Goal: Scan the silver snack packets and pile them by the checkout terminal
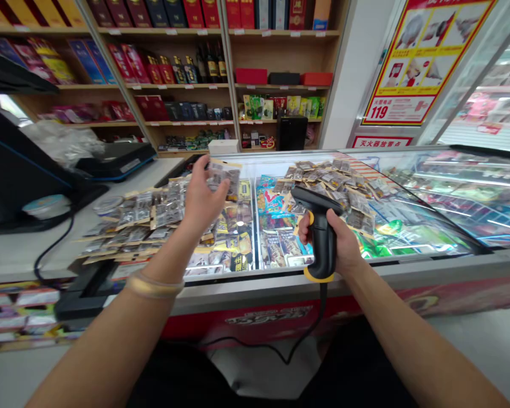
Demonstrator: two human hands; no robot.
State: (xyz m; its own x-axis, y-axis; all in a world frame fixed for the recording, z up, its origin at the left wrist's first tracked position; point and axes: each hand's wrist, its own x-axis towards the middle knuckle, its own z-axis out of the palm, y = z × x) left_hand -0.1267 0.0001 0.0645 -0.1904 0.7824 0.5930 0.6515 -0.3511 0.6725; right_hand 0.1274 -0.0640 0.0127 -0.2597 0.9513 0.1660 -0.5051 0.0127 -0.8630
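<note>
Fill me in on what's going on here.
A person is working at a glass-topped freezer. The left hand holds up a small packet, while the right hand grips a black handheld scanner by its handle. Similar packets lie in two piles, a left pile and a right pile.

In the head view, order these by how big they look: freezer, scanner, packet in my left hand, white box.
1. Freezer
2. Scanner
3. Packet, partly hidden by left hand
4. White box
</note>
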